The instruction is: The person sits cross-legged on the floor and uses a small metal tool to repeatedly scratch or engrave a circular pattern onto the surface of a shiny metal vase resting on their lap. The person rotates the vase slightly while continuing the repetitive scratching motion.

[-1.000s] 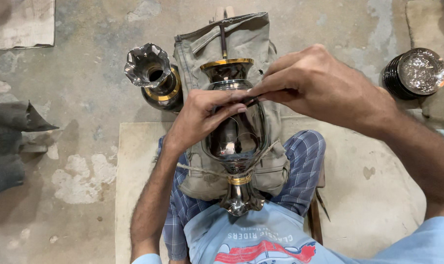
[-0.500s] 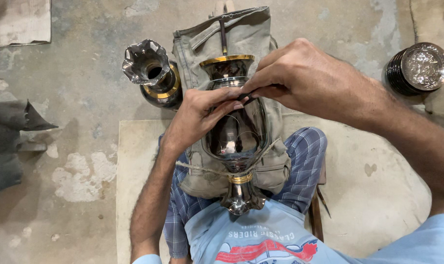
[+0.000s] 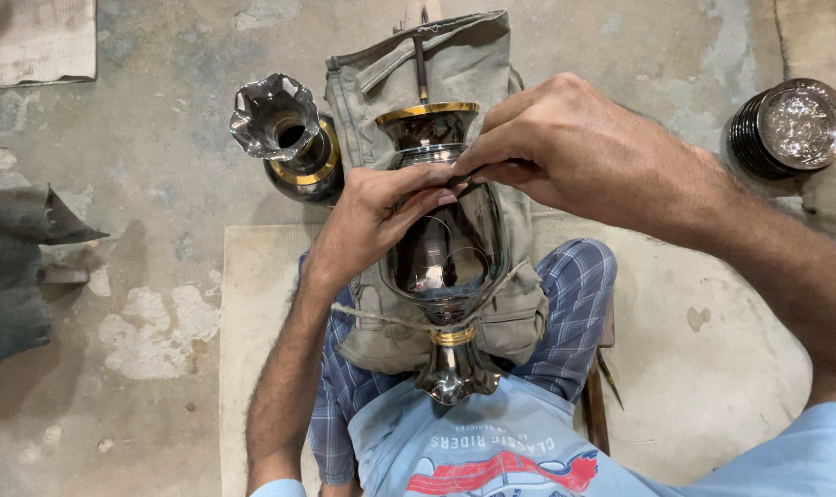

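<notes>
A shiny dark metal vase (image 3: 445, 248) with gold bands lies lengthwise on a grey cloth (image 3: 455, 64) across my lap, tied down by a thin rope near its foot. My left hand (image 3: 372, 221) rests on the vase's shoulder, its fingers steadying the surface. My right hand (image 3: 574, 152) comes in from the right and pinches a thin dark engraving tool (image 3: 473, 175), whose tip touches the vase just below the neck, next to my left fingertips.
A second vase (image 3: 289, 138) with a fluted rim stands on the concrete floor at the upper left. A stack of shiny round plates (image 3: 790, 124) sits at the upper right. A dark cloth (image 3: 17, 267) lies at the left. I sit on a pale mat (image 3: 252, 304).
Both hands have stayed on the vase with only slight shifts; the right hand has nudged a little along the vase's shoulder with the tool.
</notes>
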